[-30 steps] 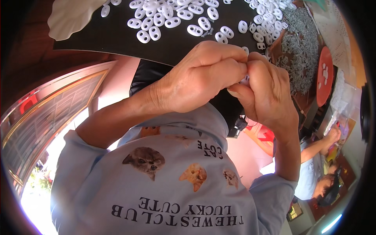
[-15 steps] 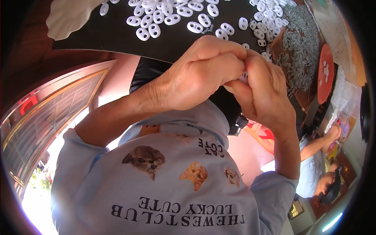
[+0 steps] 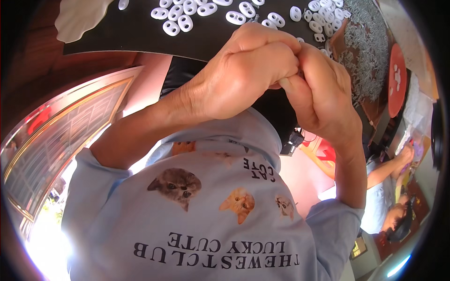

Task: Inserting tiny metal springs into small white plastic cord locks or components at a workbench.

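I see a wavy cream dish at the top left. Below it stands a big gold-edged panel, and bright light shines near its bottom. I spot pink floor, a small black box and something red. To my right is another person in light blue. A long white lamp glows in the bottom right corner.

White two-holed pieces are dotting a black tabletop at the top, a grey wiry heap and a red plate are colouring the upper right, and a pale-blue shirt is showing cat-head prints at lower centre.
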Tool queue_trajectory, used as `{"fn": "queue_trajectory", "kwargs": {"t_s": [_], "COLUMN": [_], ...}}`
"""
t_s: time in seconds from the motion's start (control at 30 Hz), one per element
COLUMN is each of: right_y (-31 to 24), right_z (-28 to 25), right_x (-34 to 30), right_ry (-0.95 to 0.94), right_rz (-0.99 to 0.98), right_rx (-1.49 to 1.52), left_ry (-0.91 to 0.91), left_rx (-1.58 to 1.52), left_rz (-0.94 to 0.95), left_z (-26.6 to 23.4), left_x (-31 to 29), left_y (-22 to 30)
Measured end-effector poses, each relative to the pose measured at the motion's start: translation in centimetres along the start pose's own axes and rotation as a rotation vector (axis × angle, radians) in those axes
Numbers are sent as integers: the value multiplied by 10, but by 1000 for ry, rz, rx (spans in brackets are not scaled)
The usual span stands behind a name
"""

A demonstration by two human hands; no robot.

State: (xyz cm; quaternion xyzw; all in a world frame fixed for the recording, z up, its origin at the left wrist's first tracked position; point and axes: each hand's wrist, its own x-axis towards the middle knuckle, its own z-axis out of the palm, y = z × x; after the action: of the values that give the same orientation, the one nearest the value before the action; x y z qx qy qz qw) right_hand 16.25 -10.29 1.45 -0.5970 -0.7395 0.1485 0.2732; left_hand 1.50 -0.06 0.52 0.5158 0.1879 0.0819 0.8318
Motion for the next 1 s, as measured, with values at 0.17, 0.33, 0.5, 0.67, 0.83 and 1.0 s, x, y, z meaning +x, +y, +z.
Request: {"fn": "queue_trajectory", "kwargs": {"t_s": [0.17, 0.33, 0.5, 0.67, 0.83, 1.0], "right_y": [-1, 0, -1, -6, -5, 1], "right_z": [2, -4, -7, -12, -10, -33], "right_x": [2, 3, -4, -2, -7, -28], "right_ry": [15, -28, -19, 0, 48, 230], "right_rz": [15, -11, 17, 53, 63, 319], "right_rx": [66, -27, -47, 28, 22, 58], "left_ry": [70, 71, 32, 29, 11, 17], "left_rx": [-64, 281, -4, 1, 49, 124], "left_rz": [-34, 403, 15, -11, -27, 31], "left_z": [1, -6, -3, -4, -1, -1], "left_x": [-2, -1, -2, -2, 0, -2], "left_y": [-3, -11, 0, 2, 5, 2]}}
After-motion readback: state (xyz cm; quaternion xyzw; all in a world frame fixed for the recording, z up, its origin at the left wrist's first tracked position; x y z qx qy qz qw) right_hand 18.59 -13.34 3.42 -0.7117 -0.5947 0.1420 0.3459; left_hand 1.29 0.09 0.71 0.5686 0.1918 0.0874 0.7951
